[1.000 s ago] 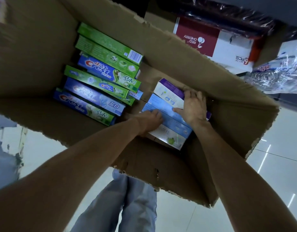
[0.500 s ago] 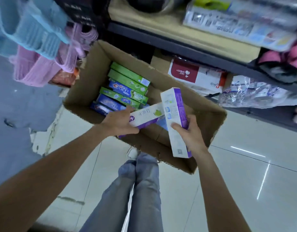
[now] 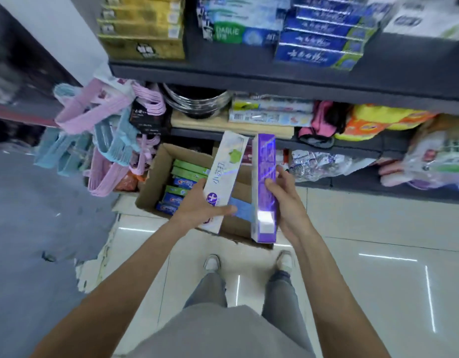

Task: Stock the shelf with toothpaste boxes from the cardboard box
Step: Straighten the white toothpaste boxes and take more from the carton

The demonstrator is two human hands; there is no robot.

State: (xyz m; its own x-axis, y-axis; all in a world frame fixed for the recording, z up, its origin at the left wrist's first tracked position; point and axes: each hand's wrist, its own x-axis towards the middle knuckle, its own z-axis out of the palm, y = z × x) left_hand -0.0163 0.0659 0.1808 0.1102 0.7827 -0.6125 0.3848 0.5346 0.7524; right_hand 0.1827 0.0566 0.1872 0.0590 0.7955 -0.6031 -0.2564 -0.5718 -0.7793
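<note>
My left hand [image 3: 197,206] grips a white toothpaste box with a green apple print [image 3: 224,174], held lengthwise above the cardboard box. My right hand [image 3: 284,200] grips a purple-sided toothpaste box [image 3: 264,187] standing almost upright beside it. Below both, the open cardboard box [image 3: 152,182] sits on the floor with several green and blue toothpaste boxes [image 3: 183,183] stacked at its left side and a pale blue one [image 3: 242,211] at the right. The top shelf [image 3: 249,76] carries rows of stacked toothpaste boxes [image 3: 318,34].
Pink and blue plastic hangers [image 3: 101,140] hang at the left of the shelving. The lower shelf holds a metal pot [image 3: 194,102], packets and cloths. Bagged goods [image 3: 318,164] lie under the shelves at the right. My feet [image 3: 212,262] stand on glossy tiles behind the carton.
Both hands lifted one toothpaste box each out of the carton and raised them toward the shelf. My view rose from inside the carton to the shelves as I stood up.
</note>
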